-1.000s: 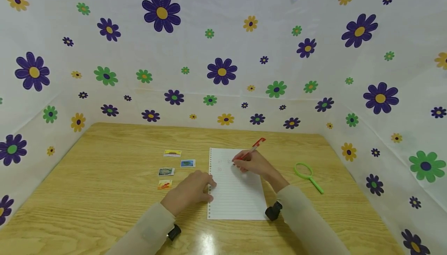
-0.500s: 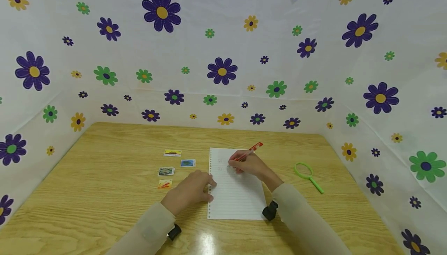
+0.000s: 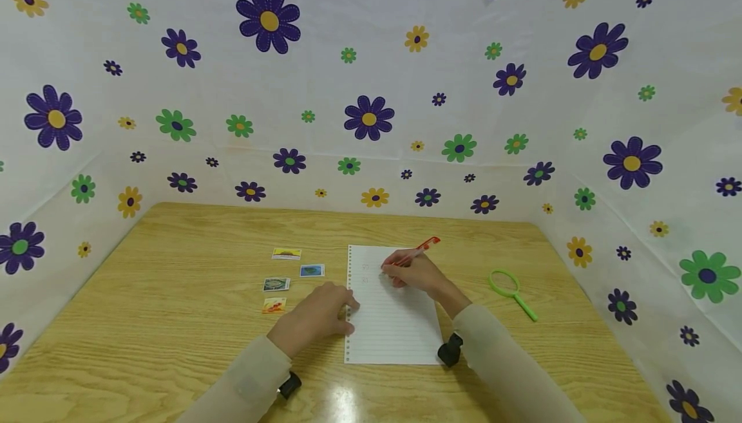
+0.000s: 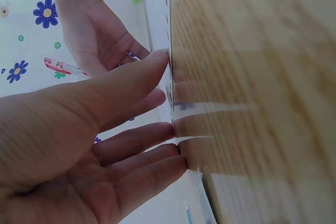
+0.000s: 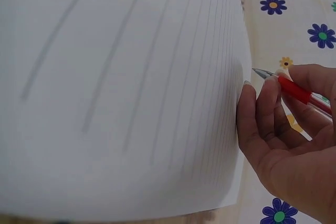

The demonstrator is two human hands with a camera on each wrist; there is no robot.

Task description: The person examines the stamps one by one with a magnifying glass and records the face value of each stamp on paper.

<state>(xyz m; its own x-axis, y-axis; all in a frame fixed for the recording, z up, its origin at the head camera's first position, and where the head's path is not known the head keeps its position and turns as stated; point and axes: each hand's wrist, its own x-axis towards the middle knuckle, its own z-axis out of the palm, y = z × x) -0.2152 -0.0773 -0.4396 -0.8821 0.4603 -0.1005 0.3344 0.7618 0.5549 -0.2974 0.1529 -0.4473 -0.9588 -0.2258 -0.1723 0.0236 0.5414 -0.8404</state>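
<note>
A lined sheet of paper (image 3: 394, 333) with punched holes down its left edge lies on the wooden table. Faint pencil-thin marks (image 3: 365, 268) show near its top left. My right hand (image 3: 414, 272) pinches a red pen (image 3: 428, 244) between thumb and fingers, its tip close over the upper part of the sheet. In the right wrist view the metal tip of the pen (image 5: 262, 73) points at the paper. My left hand (image 3: 319, 313) rests at the sheet's left edge, thumb and fingertips touching the paper and table, fingers fairly straight in the left wrist view.
Several small picture cards lie left of the paper, among them a yellow card (image 3: 286, 254), a blue card (image 3: 312, 271) and an orange card (image 3: 274, 306). A green magnifying glass (image 3: 513, 293) lies to the right. A flowered white sheet (image 3: 371, 178) walls the table (image 3: 174, 320).
My right hand with the pen has shifted slightly left and down, then a touch back right, over the upper part of the paper. My left hand has stayed in place.
</note>
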